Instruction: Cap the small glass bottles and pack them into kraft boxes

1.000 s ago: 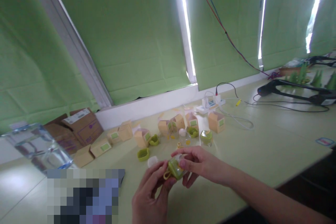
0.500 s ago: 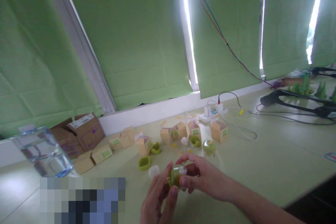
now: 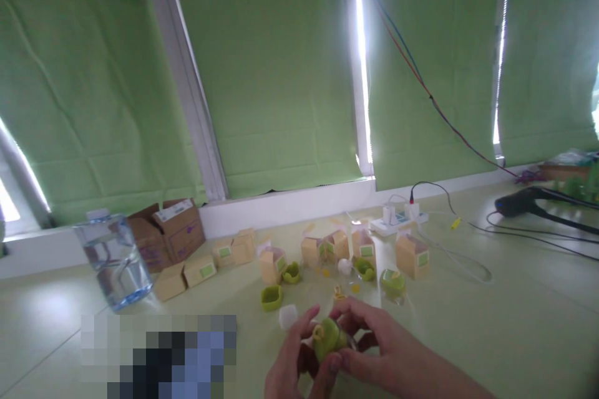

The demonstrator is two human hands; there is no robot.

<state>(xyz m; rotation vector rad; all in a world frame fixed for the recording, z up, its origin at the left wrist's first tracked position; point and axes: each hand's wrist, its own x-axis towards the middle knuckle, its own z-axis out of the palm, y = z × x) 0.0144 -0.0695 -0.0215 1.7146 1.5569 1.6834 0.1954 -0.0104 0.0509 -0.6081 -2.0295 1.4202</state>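
Observation:
Between my two hands is a small clear jar with a green lid (image 3: 329, 338), tilted so that the lid and its yellowish loop point toward the left and up. My left hand (image 3: 296, 358) curls its fingers and thumb around the lid side. From the right, my right hand (image 3: 374, 338) grips the clear body, most of which its fingers hide. Just beyond the fingers lies a small yellowish ring piece (image 3: 339, 293). A white cube-like piece (image 3: 288, 317) rests by my left fingertips. Farther off stand green cups (image 3: 271, 297) and another green-lidded clear jar (image 3: 392, 284).
Small tan boxes with green labels (image 3: 412, 256) line the back of the table. At left are a water bottle (image 3: 116, 262) and a brown cardboard box (image 3: 175, 230). A power strip (image 3: 397, 223) with cables sits by the wall, and a black frame (image 3: 538, 202) lies at right.
The jar has turned, so its green lid and loop now face me more, and its clear body shows less. Both hands still hold it. The camera view has swung left.

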